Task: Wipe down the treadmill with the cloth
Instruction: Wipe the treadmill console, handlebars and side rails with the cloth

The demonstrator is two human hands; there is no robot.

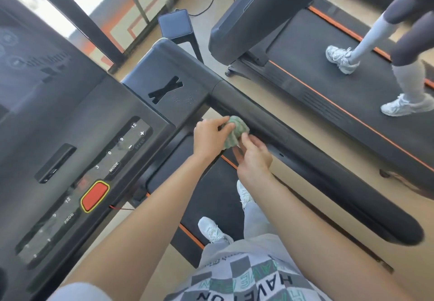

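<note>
A bunched green cloth (236, 131) is held between both hands beside the treadmill's black right handrail (305, 145). My left hand (211, 137) grips the cloth's left side with thumb and fingers. My right hand (253, 157) pinches the cloth's lower right edge. The cloth lies against the inner side of the handrail, just past the console's corner. The treadmill console (98, 141) fills the left, with speed and mode buttons and a red stop button (95, 196). The belt (211, 195) shows below my arms, with my white shoes on it.
A second treadmill (328, 84) stands to the right, with another person's legs and white shoes on its belt. A dark stool (176, 22) stands on the floor ahead, a cable behind it. Windows and a dark pillar are at the upper left.
</note>
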